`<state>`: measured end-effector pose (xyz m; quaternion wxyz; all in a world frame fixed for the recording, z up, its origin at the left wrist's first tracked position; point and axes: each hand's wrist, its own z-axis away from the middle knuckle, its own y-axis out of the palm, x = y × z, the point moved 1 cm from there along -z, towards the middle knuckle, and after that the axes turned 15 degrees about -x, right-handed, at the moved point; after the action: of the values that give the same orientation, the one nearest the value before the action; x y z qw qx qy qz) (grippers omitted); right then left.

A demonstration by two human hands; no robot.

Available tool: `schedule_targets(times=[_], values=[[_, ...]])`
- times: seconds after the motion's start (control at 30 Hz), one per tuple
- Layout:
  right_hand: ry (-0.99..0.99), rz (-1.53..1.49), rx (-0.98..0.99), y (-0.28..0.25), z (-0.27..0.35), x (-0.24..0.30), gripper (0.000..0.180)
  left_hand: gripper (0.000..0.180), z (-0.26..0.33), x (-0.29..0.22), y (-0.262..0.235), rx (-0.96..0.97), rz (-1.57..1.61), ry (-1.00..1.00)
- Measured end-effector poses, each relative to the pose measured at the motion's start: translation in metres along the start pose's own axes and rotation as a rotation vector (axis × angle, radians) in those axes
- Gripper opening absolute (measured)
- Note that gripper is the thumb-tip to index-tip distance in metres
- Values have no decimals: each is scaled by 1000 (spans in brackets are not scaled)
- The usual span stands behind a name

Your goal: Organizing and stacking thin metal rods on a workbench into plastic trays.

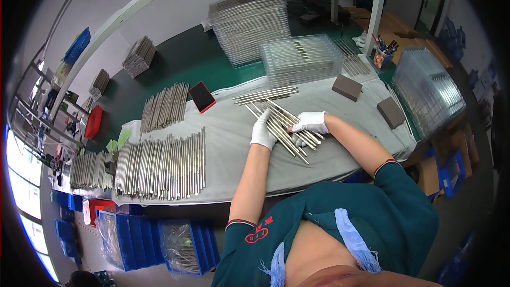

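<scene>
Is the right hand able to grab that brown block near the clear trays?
Probably yes. The right hand rests on the metal rods, and the nearer brown block lies on the same grey cloth to its right, with bare cloth between them.

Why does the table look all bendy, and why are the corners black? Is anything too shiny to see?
In the head view, the fisheye lens bends straight edges like the grey cloth toward the rim, and the corners go black outside the lens circle. Windows at far left glare white. The metal rods shine but stay sharp, as do the left hand and right hand.
</scene>
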<state>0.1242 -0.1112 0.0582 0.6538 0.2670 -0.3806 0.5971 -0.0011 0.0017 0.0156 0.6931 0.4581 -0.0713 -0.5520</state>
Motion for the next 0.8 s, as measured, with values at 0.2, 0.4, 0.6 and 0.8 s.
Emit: schedule_targets(times=[0.2, 0.4, 0.6, 0.8], values=[[12, -29, -9, -1, -6, -4, 32, 24, -2, 1, 1, -26, -4, 10], [-37, -22, -21, -1, -9, -7, 33, 24, -4, 0, 0, -25, -17, 1], [-74, -100, 85, -5, 8, -2, 36, 27, 0, -1, 1, 110, 18, -11], [-157, -247, -7, -8, 25, -3, 35, 25, -3, 0, 0, 121, 168, -65]])
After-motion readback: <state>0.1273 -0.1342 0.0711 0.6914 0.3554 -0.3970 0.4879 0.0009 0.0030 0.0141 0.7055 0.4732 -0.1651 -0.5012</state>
